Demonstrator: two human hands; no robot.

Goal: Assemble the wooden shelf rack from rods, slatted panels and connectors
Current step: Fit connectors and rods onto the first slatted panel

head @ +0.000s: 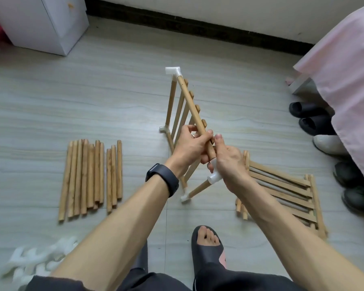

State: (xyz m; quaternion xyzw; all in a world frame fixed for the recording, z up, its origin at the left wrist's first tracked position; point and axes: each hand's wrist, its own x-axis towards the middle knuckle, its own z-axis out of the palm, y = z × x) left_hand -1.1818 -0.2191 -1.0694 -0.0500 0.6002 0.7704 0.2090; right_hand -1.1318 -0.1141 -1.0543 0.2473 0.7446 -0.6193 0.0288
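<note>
1. Spare rods (90, 175) lay on the floor at left.
2. The left hand (189, 147) was curled tight round the top rod (190, 103) of the half-built rack, mid-floor. The rod's long axis ran from the near end away to the far connector (173, 71).
3. The right hand (229, 162) was wrapped round the near connector (214, 177). Recommended: brace the rod and press the connector straight along that axis.
4. Stacked slatted panels (282, 190) lay at right.

The loose rods (90, 175) are bare pale wood, matt, with darker mottling in the grain. The rod (189, 101) of the standing frame is the same wood and looks smoother. The connector (215, 177) at its end is white plastic, smooth with a faint shine. The slatted panels (282, 192) are matt wood. The floor (72, 101) shows a pale wood-grain pattern with a soft sheen. The bedcover (345, 70) is pink cloth, and the wristband (163, 179) is matt black.
</note>
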